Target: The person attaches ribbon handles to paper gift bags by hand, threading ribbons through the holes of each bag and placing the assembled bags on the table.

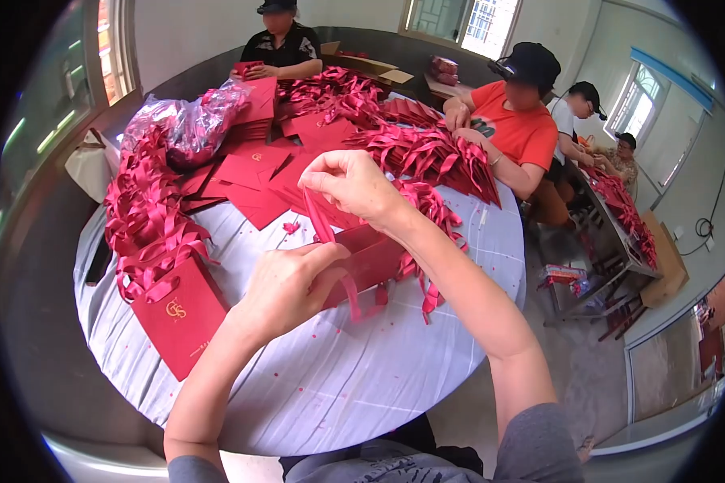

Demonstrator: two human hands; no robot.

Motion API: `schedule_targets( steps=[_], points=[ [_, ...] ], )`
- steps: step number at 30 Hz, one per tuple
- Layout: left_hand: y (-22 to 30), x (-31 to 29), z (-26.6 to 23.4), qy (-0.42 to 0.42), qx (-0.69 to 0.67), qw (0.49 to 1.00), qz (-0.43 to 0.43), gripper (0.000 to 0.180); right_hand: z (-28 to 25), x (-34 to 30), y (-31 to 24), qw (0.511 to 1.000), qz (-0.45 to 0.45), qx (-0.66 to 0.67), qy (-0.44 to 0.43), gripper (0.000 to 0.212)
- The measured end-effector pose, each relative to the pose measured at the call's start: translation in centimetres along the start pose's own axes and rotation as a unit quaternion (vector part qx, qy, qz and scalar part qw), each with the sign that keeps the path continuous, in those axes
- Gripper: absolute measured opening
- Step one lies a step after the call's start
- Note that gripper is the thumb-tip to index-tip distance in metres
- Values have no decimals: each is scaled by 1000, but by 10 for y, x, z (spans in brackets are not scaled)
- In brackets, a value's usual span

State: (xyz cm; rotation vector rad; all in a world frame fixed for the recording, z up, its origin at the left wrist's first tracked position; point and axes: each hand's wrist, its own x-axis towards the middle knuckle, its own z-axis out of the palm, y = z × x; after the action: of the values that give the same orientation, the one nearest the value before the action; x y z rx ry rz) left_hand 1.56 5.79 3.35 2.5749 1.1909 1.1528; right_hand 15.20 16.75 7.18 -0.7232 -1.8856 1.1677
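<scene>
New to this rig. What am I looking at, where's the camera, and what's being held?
No robot here: these are a person's bare hands, seen looking down through a wide fisheye camera worn on the head, so straight edges bend. The right hand pinches a red ribbon that runs down to the left hand, beside a red bag; the left hand's exact grip is partly hidden. The cloth-covered round table also bears ribbon-handled bags and a clear plastic sack.

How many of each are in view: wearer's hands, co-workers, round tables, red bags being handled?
Left hand and right hand: 2
Co-workers: 4
Round table: 1
Red bag being handled: 1
Total: 8
</scene>
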Motion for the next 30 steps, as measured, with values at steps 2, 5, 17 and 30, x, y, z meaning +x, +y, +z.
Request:
schedule_targets(
  steps=[2, 5, 17, 30],
  points=[
    [0, 0, 2, 1, 2, 1000, -5, 19, -2, -1, 2, 1000, 7, -20, -15, 11],
    [-6, 0, 4, 15, 4, 1000, -23, 19, -3, -7, 12, 944, -170, -245, 141, 19],
    [-20, 3, -2, 40, -21, 989, -140, 17, 22, -97, 16, 976, -54, -196, 76, 54],
    [10, -6, 17, 18, 116, 986, 115, 14, -4, -89, -15, 946, -85, -311, 43, 19]
  ],
)
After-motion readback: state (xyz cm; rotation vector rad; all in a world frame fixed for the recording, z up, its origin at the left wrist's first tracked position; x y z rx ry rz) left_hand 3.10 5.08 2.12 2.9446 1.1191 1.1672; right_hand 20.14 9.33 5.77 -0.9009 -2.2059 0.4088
